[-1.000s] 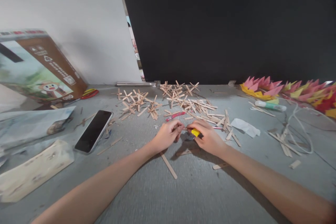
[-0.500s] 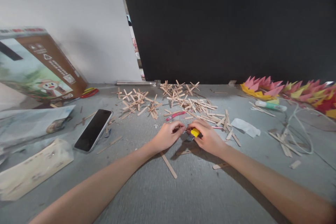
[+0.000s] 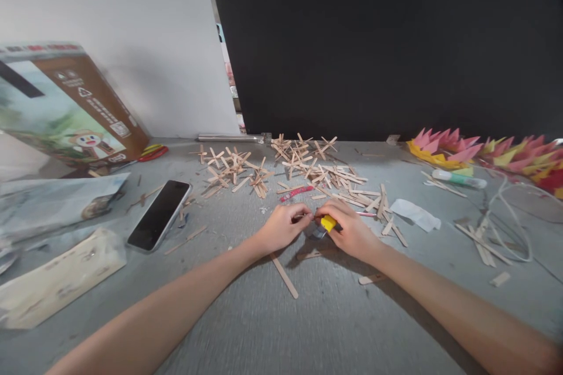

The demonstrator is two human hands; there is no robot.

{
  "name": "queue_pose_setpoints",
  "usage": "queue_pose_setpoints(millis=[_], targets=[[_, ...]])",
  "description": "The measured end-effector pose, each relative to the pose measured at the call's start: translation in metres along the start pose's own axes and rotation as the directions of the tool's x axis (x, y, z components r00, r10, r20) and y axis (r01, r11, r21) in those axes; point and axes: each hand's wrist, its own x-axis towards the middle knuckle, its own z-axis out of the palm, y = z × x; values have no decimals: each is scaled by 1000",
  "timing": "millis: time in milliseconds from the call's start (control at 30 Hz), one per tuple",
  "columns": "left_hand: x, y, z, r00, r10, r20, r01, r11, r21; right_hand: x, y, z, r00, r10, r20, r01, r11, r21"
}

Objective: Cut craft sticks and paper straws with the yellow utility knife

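Near the middle of the grey table, my left hand (image 3: 285,226) pinches a thin pale strip, possibly a craft stick seen edge-on, mostly covered by the fingers. Close beside it, my right hand (image 3: 345,227) is closed on a small yellow tool (image 3: 328,222) with a dark end and a greyish part pointing down; its exact kind is hidden. The fingertips of both hands almost meet. Below the hands lie a loose craft stick (image 3: 285,276) and another stick (image 3: 372,278) by the right wrist. A pinkish rod (image 3: 366,214) shows just beyond the right hand.
Star-shaped stick bundles (image 3: 229,167) and piled craft sticks (image 3: 334,176) lie ahead, with a red strip (image 3: 297,193). Left are a phone (image 3: 159,215), scissors (image 3: 153,152), plastic packets (image 3: 61,281) and a box (image 3: 92,111). Right: tissue (image 3: 416,214), glue stick (image 3: 460,179), white cable (image 3: 495,199), paper crowns (image 3: 444,146).
The whole view has shifted slightly, so things appear a little further right. Both hands keep almost the same pose and grip, close together over the table.
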Motion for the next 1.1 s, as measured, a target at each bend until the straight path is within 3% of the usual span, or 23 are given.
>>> queue_pose_setpoints(millis=[533, 633, 800, 900, 1100], targets=[[0, 8, -2, 999, -52, 12, 53, 995, -81, 1, -1, -1, 999, -33, 22, 35, 996, -84], [-1, 4, -1, 992, -122, -10, 118, 974, -191, 0, -3, -2, 999, -9, -52, 2, 993, -121], [-2, -4, 3, 989, -145, -5, 128, 892, -434, -7, -4, -3, 947, -8, -320, -48, 985, -165], [-3, -3, 4, 992, -123, 0, 108, 874, -474, -10, -6, -3, 941, -8, -339, -50, 985, -163], [-2, 1, 2, 984, -146, -97, 95, 911, -401, -9, -8, -2, 951, 40, -306, -112, 969, -219]])
